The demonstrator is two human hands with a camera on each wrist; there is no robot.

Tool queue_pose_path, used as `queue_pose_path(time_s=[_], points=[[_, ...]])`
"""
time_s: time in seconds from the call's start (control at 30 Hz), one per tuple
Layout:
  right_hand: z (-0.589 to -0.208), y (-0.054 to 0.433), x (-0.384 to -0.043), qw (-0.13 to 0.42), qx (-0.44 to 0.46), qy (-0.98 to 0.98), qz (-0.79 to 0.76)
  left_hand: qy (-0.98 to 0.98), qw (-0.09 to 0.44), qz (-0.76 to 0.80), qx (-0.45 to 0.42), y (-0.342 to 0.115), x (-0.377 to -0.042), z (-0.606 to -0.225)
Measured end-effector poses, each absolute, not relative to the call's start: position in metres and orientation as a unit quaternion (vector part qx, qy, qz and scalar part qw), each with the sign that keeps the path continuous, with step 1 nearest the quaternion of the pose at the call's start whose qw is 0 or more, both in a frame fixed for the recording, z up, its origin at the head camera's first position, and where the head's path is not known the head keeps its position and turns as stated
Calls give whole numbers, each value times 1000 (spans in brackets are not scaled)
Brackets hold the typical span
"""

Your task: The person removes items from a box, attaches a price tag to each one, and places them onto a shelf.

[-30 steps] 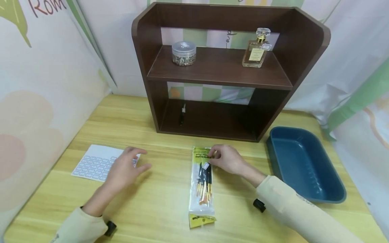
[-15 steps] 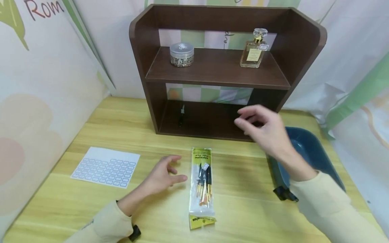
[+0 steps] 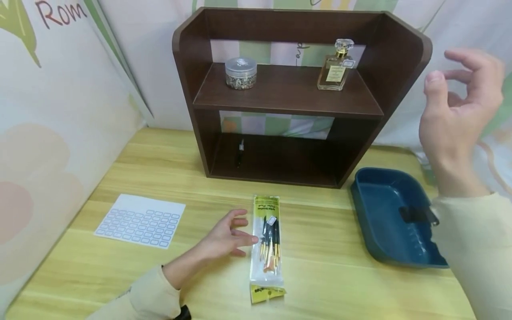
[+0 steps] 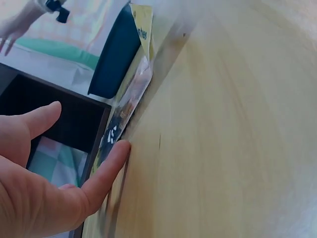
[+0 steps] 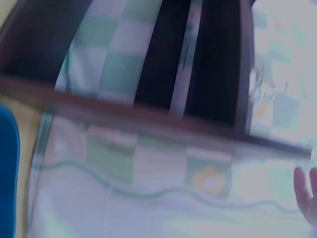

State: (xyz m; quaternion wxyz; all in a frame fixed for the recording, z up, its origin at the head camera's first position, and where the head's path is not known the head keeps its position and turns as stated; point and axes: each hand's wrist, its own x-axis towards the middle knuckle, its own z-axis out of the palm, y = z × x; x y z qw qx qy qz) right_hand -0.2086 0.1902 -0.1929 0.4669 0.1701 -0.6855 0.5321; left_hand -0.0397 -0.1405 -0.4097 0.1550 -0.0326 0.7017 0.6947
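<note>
A clear and yellow packet of artist brushes [image 3: 267, 278] lies lengthwise on the table, with a small white sticker [image 3: 271, 220] on it. Beside its left edge is my left hand [image 3: 220, 240], fingers spread and loosely bent, holding nothing. In the left wrist view the same hand [image 4: 59, 198] has one fingertip close to the packet [image 4: 133, 91]; whether it touches, I cannot tell. High at the right, past the shelf's side, my right hand [image 3: 460, 106] hangs in the air with loosely bent fingers and nothing in them. Only its fingertips show in the right wrist view.
A dark brown two-tier shelf [image 3: 288, 109] stands at the back. It bears a lidded clear jar [image 3: 241, 73], a perfume bottle [image 3: 335, 73] and, below, a slim black pen-like item [image 3: 240, 153]. A blue bin [image 3: 386, 222] sits right; a sticker sheet [image 3: 140, 220] lies left.
My right hand has left the packet and risen far to the right, above the blue bin. My left hand has moved from the sticker sheet rightward to the packet's side.
</note>
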Motion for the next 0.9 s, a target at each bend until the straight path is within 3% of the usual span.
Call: queue_pose_path(time_s=[0.07, 0.2, 0.37, 0.5, 0.63, 0.9], points=[[-189, 197, -221, 456, 150, -721, 500, 699, 160, 696, -33, -139, -40, -410], [-179, 208, -243, 372, 120, -759, 521, 696, 166, 698, -29, -136, -41, -410], [-167, 212, -264, 242, 127, -713, 646, 697, 169, 696, -34, -134, -42, -410], [-168, 208, -274, 175, 134, -658, 720, 694, 167, 699, -44, -131, -43, -411], [-172, 204, -279, 163, 135, -616, 759, 692, 164, 702, -47, -129, -44, -412], [-166, 200, -282, 210, 167, -615, 742, 691, 154, 705, -45, -125, -45, -411]])
